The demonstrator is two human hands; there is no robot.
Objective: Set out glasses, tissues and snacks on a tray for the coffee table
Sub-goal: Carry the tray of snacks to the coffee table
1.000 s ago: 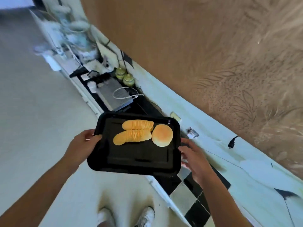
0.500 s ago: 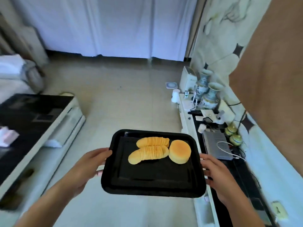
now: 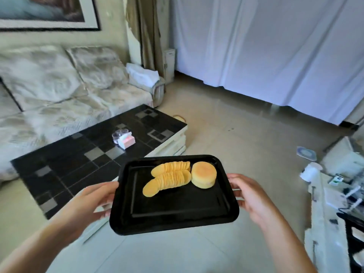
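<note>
A black tray (image 3: 177, 215) is held level in the air in front of me. My left hand (image 3: 92, 201) grips its left rim and my right hand (image 3: 248, 194) grips its right rim. On the tray lie two fanned rows of yellow crisps (image 3: 168, 179) and a round golden cake (image 3: 203, 174) beside them. Ahead on the left stands the black tiled coffee table (image 3: 65, 166). On it sit a pink tissue pack (image 3: 127, 141) and clear glasses (image 3: 119, 134) just behind it.
A pale sofa (image 3: 59, 89) runs behind the coffee table. White curtains (image 3: 275, 46) hang at the back. A low cabinet with clutter (image 3: 334, 203) lines the right side. Open floor (image 3: 236, 134) lies between table and cabinet.
The view has swung left from the wall and cabinet to the sofa and coffee table. Both hands keep their grip on the tray; the snacks have not shifted.
</note>
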